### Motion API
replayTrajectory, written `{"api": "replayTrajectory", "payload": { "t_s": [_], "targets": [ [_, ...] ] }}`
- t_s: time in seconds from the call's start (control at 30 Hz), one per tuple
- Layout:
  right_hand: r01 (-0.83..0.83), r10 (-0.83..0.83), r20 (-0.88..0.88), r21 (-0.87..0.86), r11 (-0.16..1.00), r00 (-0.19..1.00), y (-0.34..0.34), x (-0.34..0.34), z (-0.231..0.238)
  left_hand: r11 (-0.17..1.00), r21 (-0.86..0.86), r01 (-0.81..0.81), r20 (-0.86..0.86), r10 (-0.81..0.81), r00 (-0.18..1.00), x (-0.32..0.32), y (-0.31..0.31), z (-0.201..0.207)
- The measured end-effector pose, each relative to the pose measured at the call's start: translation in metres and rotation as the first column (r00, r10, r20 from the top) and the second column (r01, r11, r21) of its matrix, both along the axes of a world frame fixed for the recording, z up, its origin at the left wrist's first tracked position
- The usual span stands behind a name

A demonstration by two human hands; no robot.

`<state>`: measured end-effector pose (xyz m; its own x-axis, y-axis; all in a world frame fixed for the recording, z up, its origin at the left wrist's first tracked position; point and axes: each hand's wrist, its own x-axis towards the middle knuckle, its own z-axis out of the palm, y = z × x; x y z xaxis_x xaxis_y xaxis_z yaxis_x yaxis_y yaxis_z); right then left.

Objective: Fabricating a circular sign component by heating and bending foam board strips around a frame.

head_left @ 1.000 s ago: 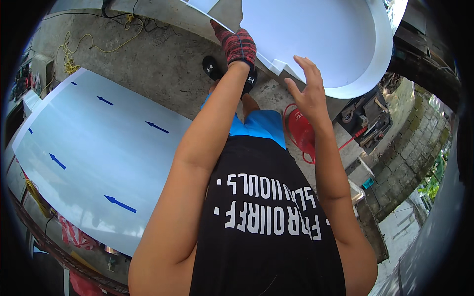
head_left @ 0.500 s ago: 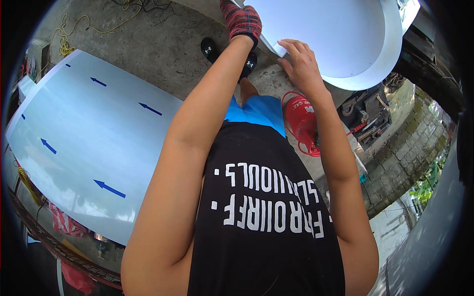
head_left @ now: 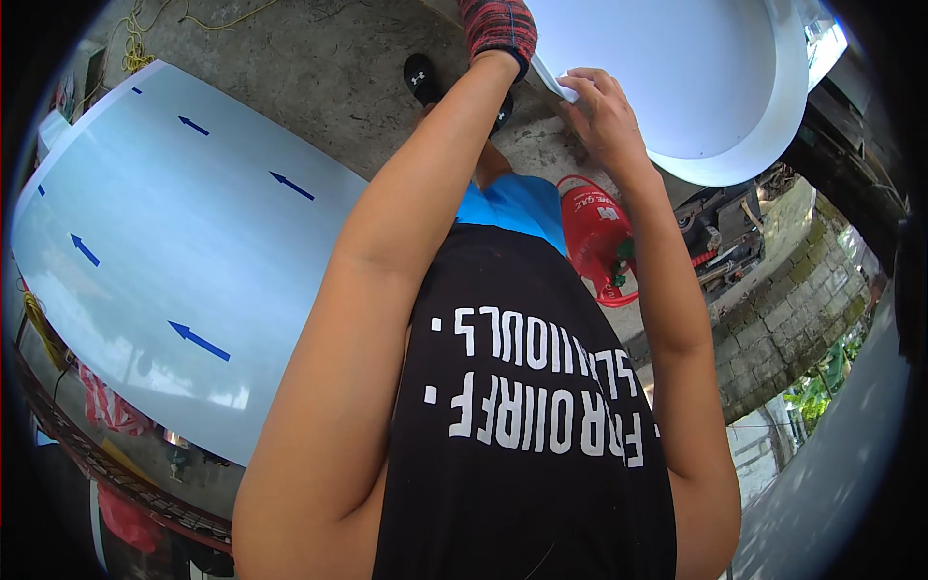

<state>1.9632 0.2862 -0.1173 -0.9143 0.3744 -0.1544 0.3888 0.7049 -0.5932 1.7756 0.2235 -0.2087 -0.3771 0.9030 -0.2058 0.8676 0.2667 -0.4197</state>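
Observation:
A large pale, glossy panel with a rounded raised rim [head_left: 720, 172] lies at the upper right. My right hand [head_left: 604, 111] is bare and bent over the panel's near left corner, fingers and thumb closed on a small bright white piece [head_left: 568, 90]. Whether that piece is loose or part of the corner, I cannot tell. At the top edge, my left hand [head_left: 500, 29] wears a red and black knit glove. It is beside the panel's left edge [head_left: 543, 66], its fingers cut off by the picture.
On the left lies another pale glossy panel [head_left: 193, 232] with dark blue arrows. A red gas cylinder [head_left: 594, 227] stands below my right forearm, near a dark tray of tools [head_left: 720, 232]. Yellow cord [head_left: 135, 48] lies on the concrete floor [head_left: 319, 72]. A brick edge [head_left: 812, 300] curves at right.
The whole view has turned slightly, so the right panel and both hands appear further right and the left panel higher. Both hands keep about the same place against the right panel.

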Motion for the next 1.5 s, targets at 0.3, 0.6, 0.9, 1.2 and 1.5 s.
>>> {"api": "replayTrajectory", "payload": {
  "t_s": [0.3, 0.6, 0.9, 1.2, 1.5],
  "targets": [
    [-0.003, 0.004, -0.024, 0.020, 1.000, 1.000, 0.001, 0.004, -0.005, 0.995, 0.078, -0.059, -0.134, 0.070, 0.989, 0.019, 0.003, 0.003],
    [-0.010, 0.011, -0.030, 0.034, 0.999, 0.999, 0.000, 0.003, -0.006, 0.992, 0.117, -0.057, -0.124, 0.071, 0.990, 0.011, 0.004, -0.025],
    [-0.004, 0.006, -0.030, 0.071, 0.997, 1.000, 0.004, 0.010, -0.012, 0.977, 0.051, -0.207, 0.043, 0.205, 0.978, 0.024, 0.019, 0.006],
    [0.027, -0.014, -0.074, 0.187, 0.982, 0.997, -0.016, -0.012, -0.009, 0.959, 0.074, -0.274, 0.156, 0.260, 0.953, -0.002, 0.003, -0.047],
    [0.072, -0.046, -0.103, 0.269, 0.960, 0.994, -0.014, 0.000, -0.019, 0.997, -0.031, 0.066, 0.109, -0.063, 0.992, -0.008, 0.007, 0.013]
  ]
}}
